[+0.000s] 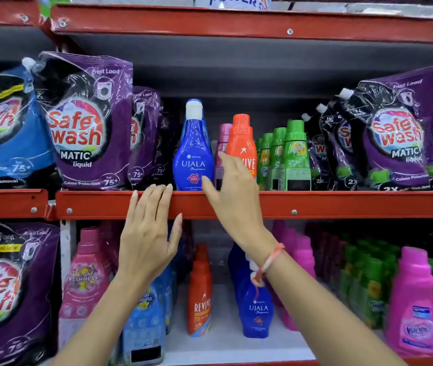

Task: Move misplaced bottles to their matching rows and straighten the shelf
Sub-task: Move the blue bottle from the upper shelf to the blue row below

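On the upper shelf stand a blue Ujala bottle, a small pink bottle, an orange Revive bottle and a row of green bottles. My right hand reaches up with fingers spread, in front of the pink and orange bottles, gripping nothing. My left hand is open, its fingertips at the red shelf edge. On the lower shelf stand another Revive bottle and another Ujala bottle.
Purple Safewash pouches flank the bottles on both sides of the upper shelf. The lower shelf holds pink bottles, green bottles, a light blue bottle and another purple pouch. A red shelf beam runs overhead.
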Demonstrator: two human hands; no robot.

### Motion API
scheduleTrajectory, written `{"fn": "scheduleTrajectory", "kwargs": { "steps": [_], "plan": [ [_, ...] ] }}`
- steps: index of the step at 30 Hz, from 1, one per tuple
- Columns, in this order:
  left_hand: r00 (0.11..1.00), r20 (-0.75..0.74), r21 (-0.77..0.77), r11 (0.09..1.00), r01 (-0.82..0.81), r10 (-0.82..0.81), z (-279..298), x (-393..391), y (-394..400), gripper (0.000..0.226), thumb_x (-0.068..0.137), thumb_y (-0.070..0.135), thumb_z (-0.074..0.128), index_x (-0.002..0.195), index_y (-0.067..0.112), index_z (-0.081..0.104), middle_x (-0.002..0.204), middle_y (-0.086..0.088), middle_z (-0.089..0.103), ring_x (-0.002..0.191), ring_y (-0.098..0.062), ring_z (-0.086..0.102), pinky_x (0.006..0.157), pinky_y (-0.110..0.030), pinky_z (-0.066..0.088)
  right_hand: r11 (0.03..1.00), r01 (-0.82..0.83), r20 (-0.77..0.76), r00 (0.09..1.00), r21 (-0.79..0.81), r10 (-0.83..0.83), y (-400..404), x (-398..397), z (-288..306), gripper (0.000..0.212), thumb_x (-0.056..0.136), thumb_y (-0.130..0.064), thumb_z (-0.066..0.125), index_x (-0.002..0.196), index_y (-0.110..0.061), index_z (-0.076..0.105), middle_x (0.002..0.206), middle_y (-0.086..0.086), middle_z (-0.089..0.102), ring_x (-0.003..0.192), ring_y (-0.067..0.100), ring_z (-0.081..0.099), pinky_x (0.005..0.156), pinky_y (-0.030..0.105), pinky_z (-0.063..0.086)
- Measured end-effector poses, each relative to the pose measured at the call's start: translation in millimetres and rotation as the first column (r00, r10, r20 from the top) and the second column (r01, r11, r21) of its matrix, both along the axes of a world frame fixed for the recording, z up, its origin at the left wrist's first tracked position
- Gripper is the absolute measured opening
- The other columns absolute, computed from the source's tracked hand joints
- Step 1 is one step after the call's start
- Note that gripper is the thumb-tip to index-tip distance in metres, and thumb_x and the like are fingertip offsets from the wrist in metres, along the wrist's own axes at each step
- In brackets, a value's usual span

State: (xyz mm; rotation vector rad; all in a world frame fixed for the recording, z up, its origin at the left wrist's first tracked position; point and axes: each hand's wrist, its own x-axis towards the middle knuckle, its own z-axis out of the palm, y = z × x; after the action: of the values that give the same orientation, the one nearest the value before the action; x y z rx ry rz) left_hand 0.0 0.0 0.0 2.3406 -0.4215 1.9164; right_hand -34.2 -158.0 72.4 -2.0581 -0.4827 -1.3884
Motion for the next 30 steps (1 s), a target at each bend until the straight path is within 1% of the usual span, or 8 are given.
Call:
{"fn": "scheduleTrajectory", "kwargs": {
  "steps": [3, 6, 11, 18, 20, 22, 24, 30],
  "plan": [
    [0.997, 0.025, -0.005, 0.997, 0.075, -0.075, 0.6, 0.4, 2.4, 0.053, 0.097, 0.032, 0.04, 0.141, 0.001, 0.04, 0.14, -0.019, 0.049, 0.134, -0.032, 0.04, 0.114, -0.05, 0.027, 0.996, 0.088, -0.067, 0.994, 0.01, -0.087, 22.5, 10.1, 11.5, 0.067, 0.088, -0.038, 0.065, 0.139, 0.0, 0.042, 0.135, 0.016, 0.053, 0.126, 0.032, 0.049, 0.101, 0.036, 0.039],
    [0.994, 0.019, 0.003, 0.994, 0.108, -0.108, -2.7, 2.1, 3.9, 0.054, 0.097, 0.031, 0.041, 0.141, 0.0, 0.039, 0.142, -0.019, 0.047, 0.136, -0.031, 0.038, 0.114, -0.05, 0.028, 0.987, 0.159, -0.149, 0.977, 0.029, -0.153, 42.0, 17.6, 18.0, 0.074, 0.08, -0.05, 0.071, 0.129, -0.002, 0.043, 0.127, 0.015, 0.053, 0.116, 0.033, 0.055, 0.092, 0.037, 0.045],
    [0.99, 0.052, -0.004, 0.992, 0.129, -0.129, -3.6, 5.4, 5.9, 0.052, 0.098, 0.029, 0.04, 0.141, 0.0, 0.039, 0.142, -0.019, 0.047, 0.137, -0.031, 0.038, 0.114, -0.05, 0.028, 0.973, 0.223, -0.136, 0.968, 0.066, -0.212, 50.1, 25.5, 20.0, 0.078, 0.074, -0.051, 0.075, 0.126, -0.003, 0.042, 0.124, 0.012, 0.05, 0.109, 0.032, 0.058, 0.084, 0.037, 0.048],
    [0.983, 0.073, -0.035, 0.985, 0.169, -0.167, -6.9, 11.6, 3.1, 0.051, 0.097, 0.024, 0.042, 0.142, -0.001, 0.037, 0.145, -0.019, 0.043, 0.14, -0.03, 0.033, 0.115, -0.05, 0.027, 0.978, 0.117, -0.02, 0.993, 0.175, -0.115, 42.5, 28.6, 20.7, 0.09, 0.074, -0.056, 0.074, 0.139, -0.004, 0.04, 0.129, 0.01, 0.052, 0.116, 0.029, 0.056, 0.086, 0.035, 0.046],
    [0.981, 0.055, -0.051, 0.981, 0.188, -0.185, -6.8, 9.2, 1.1, 0.052, 0.097, 0.024, 0.043, 0.142, -0.001, 0.036, 0.146, -0.018, 0.042, 0.141, -0.028, 0.031, 0.116, -0.05, 0.025, 0.975, 0.066, 0.05, 0.996, 0.212, -0.078, 38.4, 24.0, 21.7, 0.091, 0.073, -0.055, 0.075, 0.142, -0.006, 0.039, 0.13, 0.009, 0.053, 0.116, 0.025, 0.057, 0.086, 0.028, 0.044],
    [0.973, 0.037, -0.115, 0.966, 0.232, -0.229, -6.3, 3.1, -3.0, 0.052, 0.098, 0.026, 0.042, 0.142, 0.0, 0.036, 0.148, -0.015, 0.041, 0.143, -0.025, 0.029, 0.118, -0.047, 0.02, 0.968, 0.0, 0.115, 0.993, 0.252, -0.03, 33.7, 15.0, 22.0, 0.092, 0.072, -0.053, 0.078, 0.142, -0.006, 0.041, 0.13, 0.008, 0.055, 0.116, 0.022, 0.057, 0.082, 0.013, 0.034],
    [0.959, 0.033, -0.198, 0.939, 0.281, -0.28, -8.6, -6.0, -8.8, 0.052, 0.098, 0.026, 0.041, 0.143, 0.002, 0.035, 0.15, -0.012, 0.039, 0.144, -0.02, 0.026, 0.12, -0.044, 0.013, 0.952, -0.06, 0.154, 0.988, 0.3, 0.014, 27.3, 3.1, 19.8, 0.093, 0.068, -0.052, 0.081, 0.141, -0.008, 0.044, 0.129, 0.006, 0.057, 0.117, 0.018, 0.055, 0.083, 0.007, 0.026],
    [0.952, -0.032, -0.226, 0.93, 0.29, -0.305, -58.2, -28.9, -31.0, 0.053, 0.096, 0.024, 0.044, 0.143, 0.001, 0.034, 0.153, -0.011, 0.034, 0.145, -0.02, 0.022, 0.12, -0.048, 0.013, 0.931, -0.101, 0.104, 0.992, 0.351, 0.068, -1.6, -40.1, -8.2, 0.091, 0.059, -0.056, 0.084, 0.133, -0.015, 0.053, 0.126, -0.004, 0.062, 0.113, 0.009, 0.058, 0.095, 0.022, 0.044]
  ]
}}
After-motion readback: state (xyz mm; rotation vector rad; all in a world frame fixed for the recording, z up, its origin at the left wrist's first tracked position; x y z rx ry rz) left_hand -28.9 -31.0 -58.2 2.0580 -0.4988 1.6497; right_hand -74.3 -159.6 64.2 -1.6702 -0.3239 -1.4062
